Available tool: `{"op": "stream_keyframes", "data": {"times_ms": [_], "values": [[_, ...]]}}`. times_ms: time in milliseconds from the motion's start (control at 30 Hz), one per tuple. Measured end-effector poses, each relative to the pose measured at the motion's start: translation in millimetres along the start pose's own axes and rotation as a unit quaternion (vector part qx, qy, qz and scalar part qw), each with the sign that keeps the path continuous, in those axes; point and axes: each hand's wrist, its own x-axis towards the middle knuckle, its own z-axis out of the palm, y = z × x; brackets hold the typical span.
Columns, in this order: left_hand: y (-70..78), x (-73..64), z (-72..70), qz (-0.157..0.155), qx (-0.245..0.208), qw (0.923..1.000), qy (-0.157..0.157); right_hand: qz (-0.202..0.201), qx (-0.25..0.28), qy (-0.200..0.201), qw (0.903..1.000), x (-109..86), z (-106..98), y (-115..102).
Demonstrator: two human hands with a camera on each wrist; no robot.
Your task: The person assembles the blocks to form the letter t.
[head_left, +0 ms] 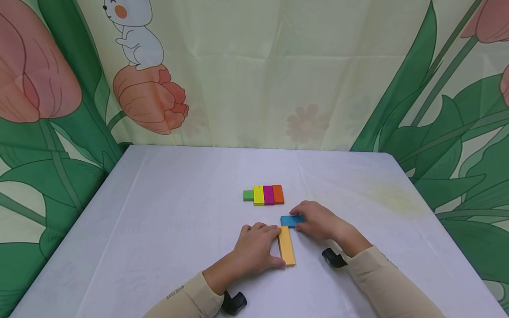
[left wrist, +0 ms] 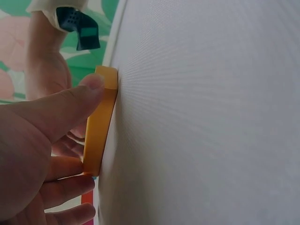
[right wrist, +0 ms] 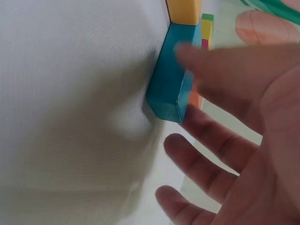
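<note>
A long light-orange block (head_left: 286,246) lies on the white cloth, pointing toward the person. My left hand (head_left: 256,248) holds it lengthwise, thumb (left wrist: 93,82) at the near end and fingers at the far end. Across that far end lies a shorter blue block (head_left: 290,221), its end right at the orange one in the right wrist view. My right hand (head_left: 320,221) has thumb and index finger around the blue block's right part; the other fingers are spread apart from it. Part of the blue block is hidden by this hand.
Beyond the hands, a row of blocks lies side by side: a small green block (head_left: 248,195), a yellow block (head_left: 259,195), a magenta block (head_left: 268,194) and an orange-red block (head_left: 278,194). A printed curtain (head_left: 246,88) hangs behind the table (head_left: 179,190).
</note>
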Motion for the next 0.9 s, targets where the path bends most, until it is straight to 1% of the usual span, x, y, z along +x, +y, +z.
{"op": "stream_keyframes", "data": {"times_ms": [67,133,200,333,467,633,900], "values": [[0.1,0.0,0.3,-0.001,0.000,1.0000,-0.002,0.009,0.009,0.009,0.9999,-1.8,0,-2],[0.0,0.1,0.7,0.000,0.000,1.0000,-0.002,0.010,0.018,0.022,0.9995,-3.9,1,-4],[-0.2,0.1,0.9,0.000,0.002,1.0000,-0.001,0.002,0.021,0.032,0.9992,-5.9,1,-6],[-0.3,-0.2,0.3,0.001,0.001,1.0000,0.003,-0.029,0.007,0.042,0.9986,-8.4,5,-11],[0.0,-0.5,-0.4,0.001,-0.001,1.0000,0.002,-0.038,-0.007,0.051,0.9980,-10.4,10,-13],[-0.4,-0.7,0.1,0.002,-0.003,1.0000,0.002,-0.031,-0.007,0.055,0.9980,-11.5,13,-16],[-2.7,-0.1,1.6,0.006,-0.011,0.9999,0.001,-0.028,0.021,0.054,0.9979,-12.0,14,-14]]}}
